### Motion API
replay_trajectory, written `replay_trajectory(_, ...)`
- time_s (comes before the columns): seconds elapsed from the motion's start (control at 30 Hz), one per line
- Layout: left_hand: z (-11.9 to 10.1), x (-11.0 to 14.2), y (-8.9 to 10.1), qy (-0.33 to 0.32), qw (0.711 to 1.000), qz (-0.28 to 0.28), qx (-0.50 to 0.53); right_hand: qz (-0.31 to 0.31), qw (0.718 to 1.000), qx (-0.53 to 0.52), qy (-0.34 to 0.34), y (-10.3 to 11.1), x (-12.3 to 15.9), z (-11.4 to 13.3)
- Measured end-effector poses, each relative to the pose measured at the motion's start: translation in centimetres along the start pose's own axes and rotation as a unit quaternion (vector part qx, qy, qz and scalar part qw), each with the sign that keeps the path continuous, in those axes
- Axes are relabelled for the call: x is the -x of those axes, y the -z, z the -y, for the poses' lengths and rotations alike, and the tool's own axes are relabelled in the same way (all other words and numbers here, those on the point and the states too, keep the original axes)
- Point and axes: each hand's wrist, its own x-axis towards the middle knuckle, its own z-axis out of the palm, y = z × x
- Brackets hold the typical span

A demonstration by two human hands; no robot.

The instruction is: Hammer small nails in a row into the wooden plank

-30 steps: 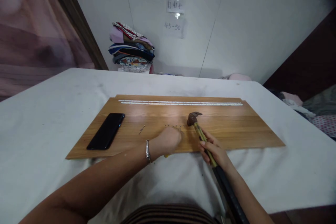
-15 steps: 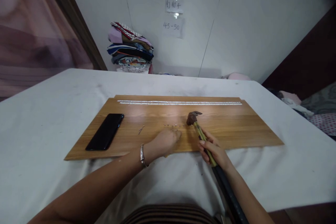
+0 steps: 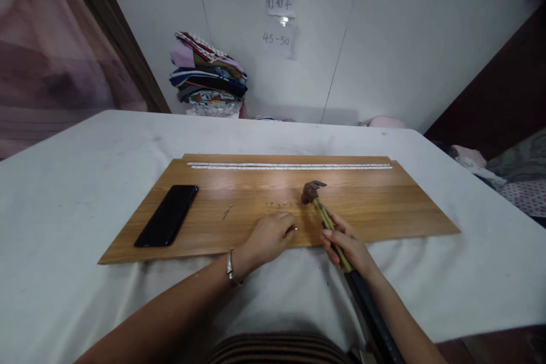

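My right hand (image 3: pixel 344 242) is wrapped round the handle of a claw hammer (image 3: pixel 322 213), its rusty head raised over the wooden board (image 3: pixel 367 199). My left hand (image 3: pixel 273 233) is closed near the board's front edge, thumb and fingers pinched. A small shiny tip of a nail (image 3: pixel 296 230) sticks out from its fingertips; the rest is hidden. Just beyond that hand, a short row of several nail heads (image 3: pixel 284 203) shows on the board. To the left lie a few loose nails (image 3: pixel 227 211).
A black phone (image 3: pixel 167 216) lies on the board's left side. Two white measuring strips (image 3: pixel 290 166) run along the far edge. The board rests on a white-covered table (image 3: pixel 63 199). Folded cloths (image 3: pixel 209 77) are stacked behind it by the wall.
My left hand has drawn slightly back from the row and turned, so a nail tip now shows at its fingers. The hammer stays nearly in place. The view has shifted a little.
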Motion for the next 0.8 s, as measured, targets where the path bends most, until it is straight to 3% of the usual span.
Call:
replay_trajectory(0.3, 0.5, 0.0, -0.8, 0.003, 0.999, -0.029, 0.036, -0.001, 1.000, 0.008, -0.010, 0.0, -0.1, 0.1)
replay_trajectory(0.47, 0.4, -0.8, -0.6, -0.004, 0.996, -0.075, 0.046, -0.013, 1.000, 0.000, 0.008, -0.2, 0.1, 0.4)
replay_trajectory(0.67, 0.0, -3.6, -0.7, -0.011, 0.981, -0.168, 0.100, -0.022, 0.998, -0.035, 0.048, 0.2, 0.1, 0.4)
replay_trajectory(0.8, -0.1, -6.0, -1.5, 0.008, 0.976, -0.188, 0.113, -0.028, 0.997, -0.055, 0.055, 0.5, 0.2, 0.5)
